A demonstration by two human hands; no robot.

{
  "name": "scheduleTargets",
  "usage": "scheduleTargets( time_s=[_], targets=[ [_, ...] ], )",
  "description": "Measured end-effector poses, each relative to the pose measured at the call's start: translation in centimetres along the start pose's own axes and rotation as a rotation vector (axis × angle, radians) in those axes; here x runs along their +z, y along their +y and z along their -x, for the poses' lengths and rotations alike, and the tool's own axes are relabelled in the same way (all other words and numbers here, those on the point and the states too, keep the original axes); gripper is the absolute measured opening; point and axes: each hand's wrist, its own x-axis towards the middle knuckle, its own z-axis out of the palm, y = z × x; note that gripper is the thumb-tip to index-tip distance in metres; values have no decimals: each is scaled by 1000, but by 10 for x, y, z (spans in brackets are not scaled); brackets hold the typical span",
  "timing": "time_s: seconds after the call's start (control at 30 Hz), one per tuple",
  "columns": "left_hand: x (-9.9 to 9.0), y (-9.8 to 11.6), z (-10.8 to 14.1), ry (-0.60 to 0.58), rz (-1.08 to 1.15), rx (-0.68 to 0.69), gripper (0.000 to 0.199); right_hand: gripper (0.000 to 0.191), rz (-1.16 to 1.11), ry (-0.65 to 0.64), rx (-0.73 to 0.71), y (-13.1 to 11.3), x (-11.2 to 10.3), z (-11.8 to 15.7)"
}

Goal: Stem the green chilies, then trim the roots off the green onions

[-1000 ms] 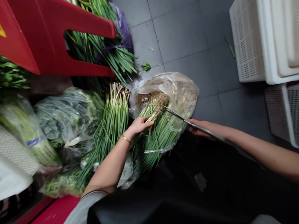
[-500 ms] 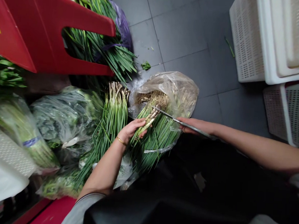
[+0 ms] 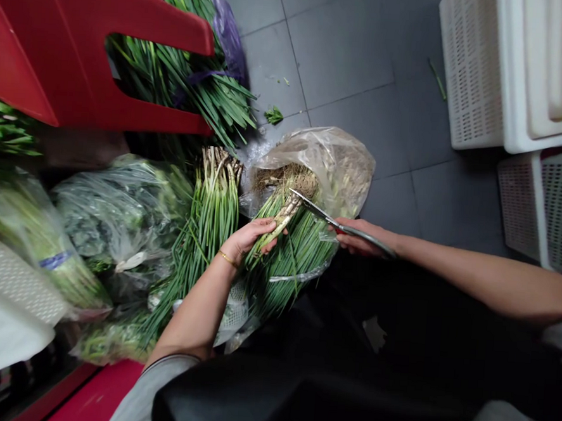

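My left hand [image 3: 259,234] is closed round a small bunch of green stalks [image 3: 285,214] with pale ends pointing up and right. In my right hand [image 3: 362,236] is a pair of scissors [image 3: 316,211], its blades lying across the bunch's root end. Brown roots [image 3: 302,177] show just beyond the tips, inside the mouth of a clear plastic bag [image 3: 346,157]. Long green leaves [image 3: 295,256] spread below the bag. To the left of my left hand lies a stack of similar stalks [image 3: 218,197], their pale ends upward.
A red stool [image 3: 81,52] lies at upper left, beside more greens in a purple bag [image 3: 230,29]. Bagged vegetables [image 3: 119,207] and a white basket [image 3: 14,283] are at left. White crates [image 3: 474,76] stand at right on grey tiles [image 3: 338,49].
The scissor blades look wider, turned slightly against the root end. The whole view has shifted a little; both hands keep their holds.
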Motion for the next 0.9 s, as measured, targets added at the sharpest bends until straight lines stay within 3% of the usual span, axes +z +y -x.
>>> scheduleTargets(
  time_s=[0.07, 0.27, 0.37, 0.5, 0.6, 0.67, 0.83, 0.9],
  targets=[
    [-1, 1, 4, 9, 3, -6, 63, 33, 36, 29, 32, 0, 4, -2],
    [5, 2, 29, 26, 0, -36, 64, 22, 220, 86, -94, 0, 6, -10],
    [15, 6, 53, 55, 6, -55, 64, 22, 178, 186, 59, 3, 5, -12],
    [20, 23, 128, 223, 32, 22, 67, 29, 21, 243, 355, 8, 4, -12],
    [15, 37, 193, 414, 14, 129, 76, 33, -45, 238, 312, 6, 9, -12],
    [16, 45, 216, 470, -6, 128, 74, 37, -88, 205, 260, 1, 15, -13],
    [33, 64, 203, 358, -60, 97, 63, 41, -29, 131, 149, -8, 24, -16],
    [37, 77, 202, 428, -110, 112, 55, 41, 31, 150, 113, -5, 23, -15]
  ],
)
